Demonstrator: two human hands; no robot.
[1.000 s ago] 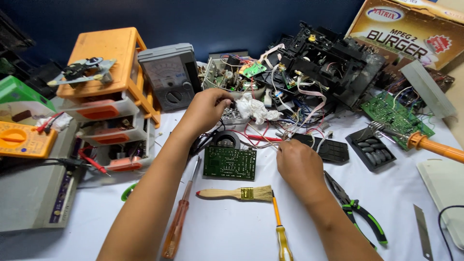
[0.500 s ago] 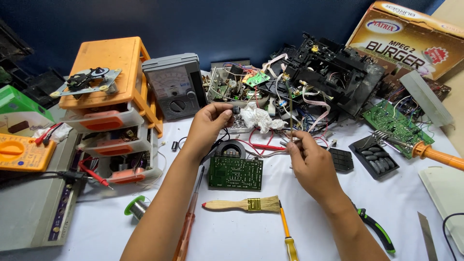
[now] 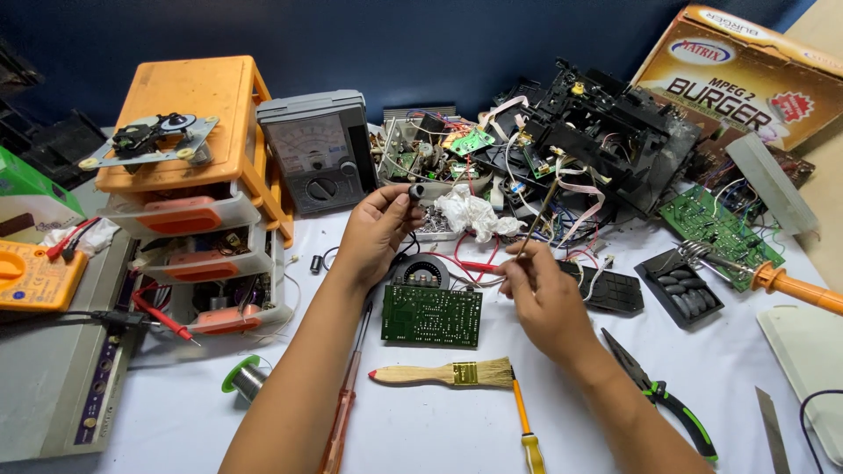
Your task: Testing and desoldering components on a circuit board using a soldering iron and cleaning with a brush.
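Counting what's showing on the bench: 2 hands – left hand (image 3: 376,230), right hand (image 3: 546,297). 2 meters: 1 grey analog meter (image 3: 318,161), 1 yellow multimeter (image 3: 31,274). 2 loose green circuit boards sitting clear of the pile: 1 near board (image 3: 431,315), 1 far-right board (image 3: 718,231); more inside the scrap heap, can't count. 1 paintbrush (image 3: 443,375). 2 screwdrivers lying in front: 1 red-handled (image 3: 341,421), 1 yellow-handled (image 3: 527,430). 1 pliers (image 3: 660,395). 1 soldering iron (image 3: 773,279). 1 solder spool (image 3: 245,377). 1 cardboard box (image 3: 746,79). 1 orange drawer unit (image 3: 195,189), 3 drawers showing.
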